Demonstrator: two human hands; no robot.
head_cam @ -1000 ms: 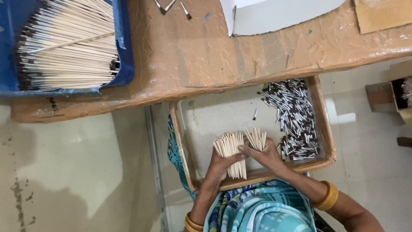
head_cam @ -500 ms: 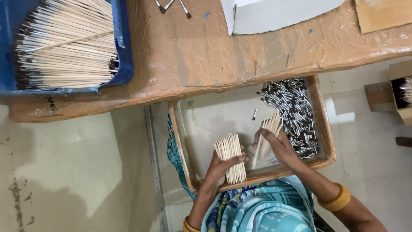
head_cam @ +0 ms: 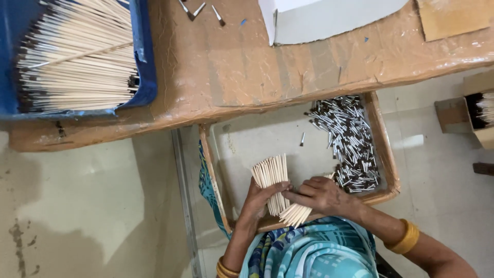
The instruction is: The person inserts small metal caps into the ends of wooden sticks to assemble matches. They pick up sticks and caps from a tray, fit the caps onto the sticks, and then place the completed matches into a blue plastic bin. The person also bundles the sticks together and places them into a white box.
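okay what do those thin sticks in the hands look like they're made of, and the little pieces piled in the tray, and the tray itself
Sticks: pale, matte and straight, likely bare wood or bamboo. Small pieces: shiny silver with dark ends, apparently metal; too small to be sure. Tray: brown rim with a dull grain-like look, probably wood, pale worn floor. Left hand and right hand grip the sticks.

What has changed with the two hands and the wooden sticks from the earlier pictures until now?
The right hand moved down and toward the left hand, bringing its small bunch of sticks to the near edge of the wooden tray. The left hand kept its upright bundle of sticks in about the same place. The pile of metal pieces and the blue bin did not move.
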